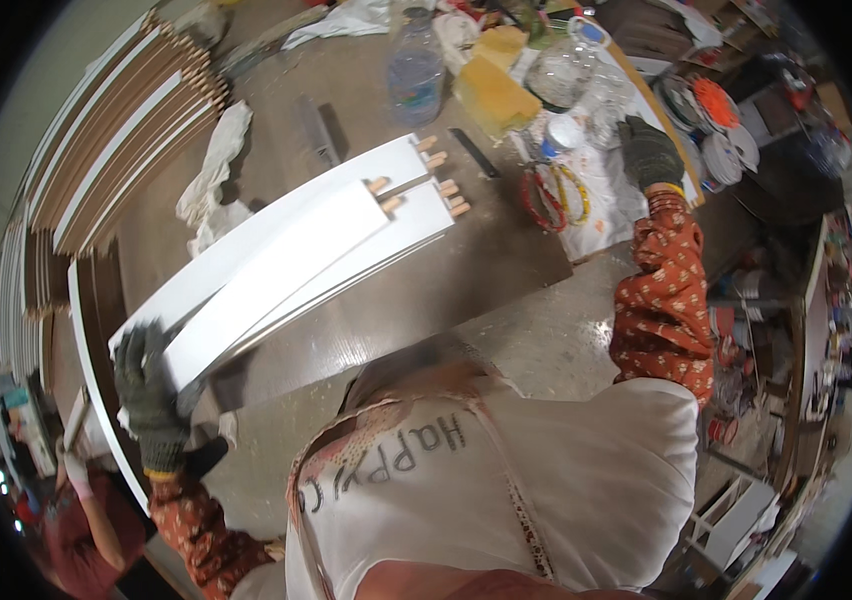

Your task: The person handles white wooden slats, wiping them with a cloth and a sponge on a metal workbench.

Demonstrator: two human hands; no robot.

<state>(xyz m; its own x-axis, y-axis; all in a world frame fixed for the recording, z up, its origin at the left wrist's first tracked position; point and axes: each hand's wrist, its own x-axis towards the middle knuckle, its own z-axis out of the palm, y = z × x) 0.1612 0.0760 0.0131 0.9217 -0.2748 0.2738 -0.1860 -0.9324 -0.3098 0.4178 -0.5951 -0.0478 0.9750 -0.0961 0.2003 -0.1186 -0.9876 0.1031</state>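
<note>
My left hand (149,390), in a dark knit glove, grips the near end of a stack of long white panels (296,250). Wooden dowels (424,182) stick out of the panels' far ends. The panels lie slanted over a dark brown board (426,290). My right hand (649,152), also gloved, reaches out over the cluttered right side, by white cloth and a clear plastic container (566,75); whether it holds anything is hidden.
Stacked brown-and-white panels (116,140) lean at the left. A large water bottle (416,70), yellow sponges (496,90), red and yellow loops (554,195) and rags lie around. Another person (76,520) crouches at the lower left. Shelves of clutter stand at the right.
</note>
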